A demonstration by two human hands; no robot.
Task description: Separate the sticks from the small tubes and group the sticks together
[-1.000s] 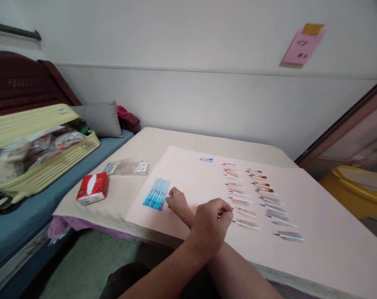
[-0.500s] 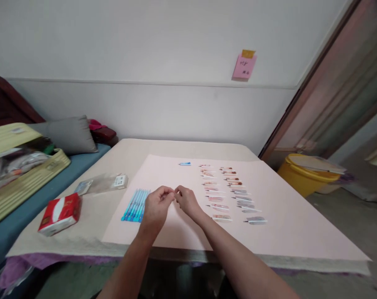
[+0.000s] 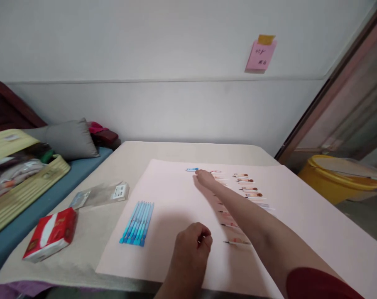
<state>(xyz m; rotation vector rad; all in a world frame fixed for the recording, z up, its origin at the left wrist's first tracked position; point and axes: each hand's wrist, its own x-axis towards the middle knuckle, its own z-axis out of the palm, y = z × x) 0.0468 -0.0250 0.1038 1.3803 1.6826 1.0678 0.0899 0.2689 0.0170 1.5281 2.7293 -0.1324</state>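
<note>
My right hand [image 3: 204, 178] reaches to the far part of the pink sheet [image 3: 172, 195]. Its fingers are closed at the right end of a small blue pen-like piece [image 3: 191, 169]; whatever they grip is hidden. Close to the table's front edge, my left hand [image 3: 192, 248] hovers with fingers curled and thumb bent towards the index finger. I cannot make out anything in it. A row of several blue pens [image 3: 137, 224] lies side by side to its left. Short thin pieces with dark tips and brown ends [image 3: 250, 194] lie in columns at right, partly covered by my right arm.
On the table's left side are a red tissue pack [image 3: 53, 233] and a clear plastic wrapper [image 3: 103, 195]. A yellow bucket [image 3: 324, 182] stands past the right edge. An open yellow bag [image 3: 26, 182] and a grey pillow [image 3: 72, 139] rest on the blue seat at left.
My hands were together in the middle, fingertips meeting. Now the right has moved forward to the small blue piece, and the left has come back towards me and right. The view has shifted slightly.
</note>
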